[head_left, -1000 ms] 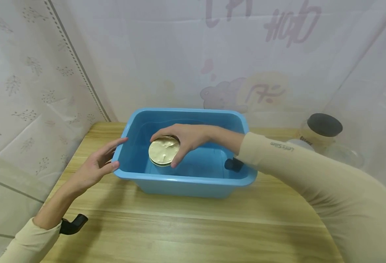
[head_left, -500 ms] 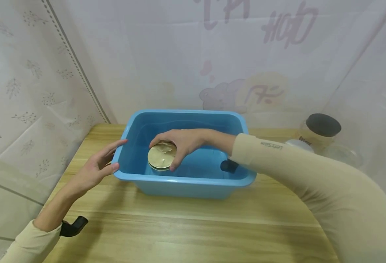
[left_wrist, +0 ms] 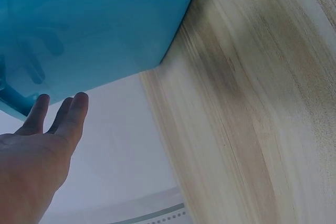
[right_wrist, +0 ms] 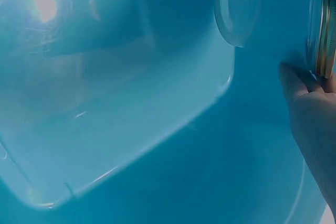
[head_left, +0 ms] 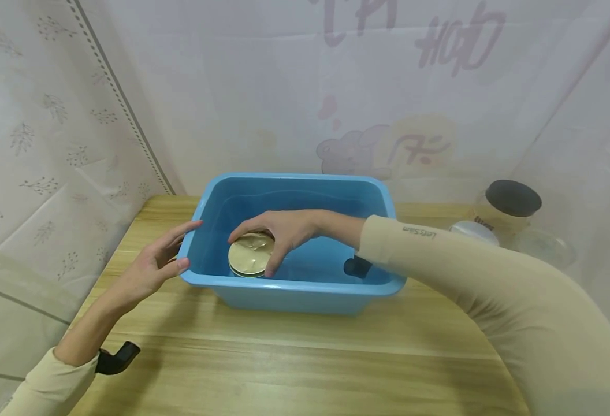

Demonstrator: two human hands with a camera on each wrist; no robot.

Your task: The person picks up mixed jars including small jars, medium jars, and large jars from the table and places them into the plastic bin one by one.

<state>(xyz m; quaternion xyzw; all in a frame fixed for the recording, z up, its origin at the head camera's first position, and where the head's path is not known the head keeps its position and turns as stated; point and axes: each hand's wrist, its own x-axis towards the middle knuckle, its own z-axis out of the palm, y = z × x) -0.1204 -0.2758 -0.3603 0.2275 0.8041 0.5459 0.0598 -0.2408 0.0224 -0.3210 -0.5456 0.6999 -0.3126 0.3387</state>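
Note:
My right hand [head_left: 289,231] grips a clear jar [right_wrist: 278,14] by its gold lid [head_left: 250,254], thumb on the near side and fingers on the far side. The jar is inside a blue plastic tub [head_left: 305,294], at its left end. In the right wrist view its clear base appears raised off the tub floor [right_wrist: 105,93]. My left hand [head_left: 151,263] is at the tub's left rim, thumb and fingers touching it from outside, fingers fairly straight. The left wrist view shows those fingers against the tub's outer wall [left_wrist: 105,35].
The tub stands on a wooden table [head_left: 294,364]. At the back right are a dark-lidded jar [head_left: 513,198], a white round lid-like thing [head_left: 473,231] and a clear round container [head_left: 544,248]. Printed curtains [head_left: 263,104] hang behind and at the left.
My right hand has moved the jar a little left and nearer the tub's front wall, seemingly lower too. The left hand has stayed at the rim.

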